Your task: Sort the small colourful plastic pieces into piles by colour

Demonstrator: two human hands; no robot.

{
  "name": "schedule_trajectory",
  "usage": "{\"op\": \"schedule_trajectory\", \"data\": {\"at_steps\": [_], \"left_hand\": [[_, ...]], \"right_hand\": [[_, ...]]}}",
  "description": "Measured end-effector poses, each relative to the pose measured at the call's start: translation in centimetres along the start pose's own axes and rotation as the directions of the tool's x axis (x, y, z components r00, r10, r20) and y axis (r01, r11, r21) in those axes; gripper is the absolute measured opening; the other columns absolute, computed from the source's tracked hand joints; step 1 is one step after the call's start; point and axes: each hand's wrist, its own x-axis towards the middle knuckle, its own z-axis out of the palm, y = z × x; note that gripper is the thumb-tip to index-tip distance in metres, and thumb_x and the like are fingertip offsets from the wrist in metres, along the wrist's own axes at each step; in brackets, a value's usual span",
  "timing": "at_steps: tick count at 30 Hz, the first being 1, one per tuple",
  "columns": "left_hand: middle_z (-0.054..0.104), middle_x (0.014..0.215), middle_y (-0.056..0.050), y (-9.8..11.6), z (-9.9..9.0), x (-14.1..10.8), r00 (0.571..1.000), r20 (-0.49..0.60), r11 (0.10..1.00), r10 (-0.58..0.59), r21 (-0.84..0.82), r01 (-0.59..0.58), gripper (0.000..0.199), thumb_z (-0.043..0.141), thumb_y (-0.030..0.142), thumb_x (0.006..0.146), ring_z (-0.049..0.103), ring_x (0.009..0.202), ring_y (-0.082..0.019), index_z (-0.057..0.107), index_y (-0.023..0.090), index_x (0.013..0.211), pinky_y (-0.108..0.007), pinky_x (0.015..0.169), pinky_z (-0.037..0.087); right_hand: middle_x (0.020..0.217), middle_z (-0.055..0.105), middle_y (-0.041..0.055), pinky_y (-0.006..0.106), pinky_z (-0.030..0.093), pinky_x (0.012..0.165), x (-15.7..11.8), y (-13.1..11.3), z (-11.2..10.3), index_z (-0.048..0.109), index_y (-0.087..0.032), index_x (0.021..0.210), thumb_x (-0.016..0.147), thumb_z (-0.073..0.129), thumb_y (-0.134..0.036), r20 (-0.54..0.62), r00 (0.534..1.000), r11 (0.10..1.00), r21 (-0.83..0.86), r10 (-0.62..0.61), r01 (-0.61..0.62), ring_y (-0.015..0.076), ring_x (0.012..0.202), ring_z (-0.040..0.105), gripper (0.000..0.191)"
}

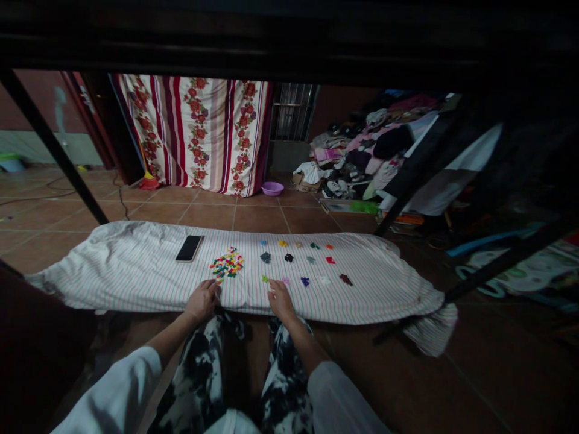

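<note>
A loose pile of small multicoloured pieces point(227, 264) lies on the striped cloth point(384, 289). At its near edge is my left hand point(204, 299), fingers closed together; what they hold, if anything, is too small to make out. My right hand point(279, 299) rests beside the small lime-green group point(265, 278), its fingers pressed together and their contents unclear. To the right, small single-colour groups stand in rows, among them pink point(286, 281), purple point(305, 281), white point(324, 280), brown point(346, 279), black point(288, 258) and red point(330, 260).
A dark phone point(189, 248) lies left of the pile. Dark metal bars point(54, 144) frame the cloth-covered surface. Beyond are a purple basin point(272, 188), a floral curtain point(199, 132) and heaped clothes point(362, 144).
</note>
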Motion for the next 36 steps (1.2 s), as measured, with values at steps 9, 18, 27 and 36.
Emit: {"op": "schedule_trajectory", "data": {"at_steps": [9, 18, 27, 36], "left_hand": [[0.055, 0.138, -0.012, 0.4, 1.4, -1.4, 0.986, 0.131, 0.992, 0.103, 0.063, -0.112, 0.045, 0.037, 0.033, 0.092, 0.050, 0.129, -0.024, 0.055, 0.020, 0.131, -0.042, 0.100, 0.045], [0.051, 0.142, -0.015, -0.9, 3.4, 0.0, 0.982, 0.104, 0.981, 0.156, 0.102, -0.166, 0.052, 0.025, 0.039, 0.097, 0.045, 0.134, -0.026, 0.048, 0.016, 0.138, -0.046, 0.104, 0.042], [0.063, 0.127, -0.014, -3.2, 3.4, 5.7, 0.942, 0.027, 0.940, 0.335, 0.064, -0.336, 0.045, 0.024, 0.031, 0.098, 0.052, 0.128, -0.024, 0.061, 0.013, 0.116, -0.048, 0.107, 0.044], [0.052, 0.141, -0.015, -1.5, 3.6, 5.5, 0.963, -0.089, 0.966, 0.256, 0.053, -0.252, 0.048, 0.028, 0.035, 0.098, 0.038, 0.139, -0.027, 0.048, 0.013, 0.135, -0.053, 0.111, 0.035]], "right_hand": [[0.110, 0.066, 0.0106, 0.038, 0.054, 0.092, -1.1, -0.5, -0.5, 0.072, -0.021, 0.102, 0.072, 0.052, -0.010, -0.041, 0.999, 0.998, 0.057, -0.014, 0.016, 0.0245, 0.103, 0.063, 0.038], [0.109, 0.066, 0.0128, 0.035, 0.058, 0.084, -1.2, 1.9, 0.7, 0.073, -0.019, 0.092, 0.073, 0.049, -0.014, -0.065, 0.998, 0.976, 0.218, 0.026, -0.012, 0.0235, 0.102, 0.065, 0.031], [0.103, 0.067, 0.0129, 0.035, 0.059, 0.077, -0.9, 3.3, 0.9, 0.072, -0.020, 0.081, 0.071, 0.050, -0.025, -0.065, 0.996, 0.943, 0.330, 0.059, -0.035, 0.0236, 0.097, 0.065, 0.025], [0.099, 0.069, 0.0111, 0.036, 0.058, 0.080, -0.4, 3.7, 0.4, 0.072, -0.022, 0.075, 0.072, 0.052, -0.036, -0.024, 0.990, 0.922, 0.369, 0.135, -0.117, 0.0237, 0.096, 0.066, 0.024]]}}
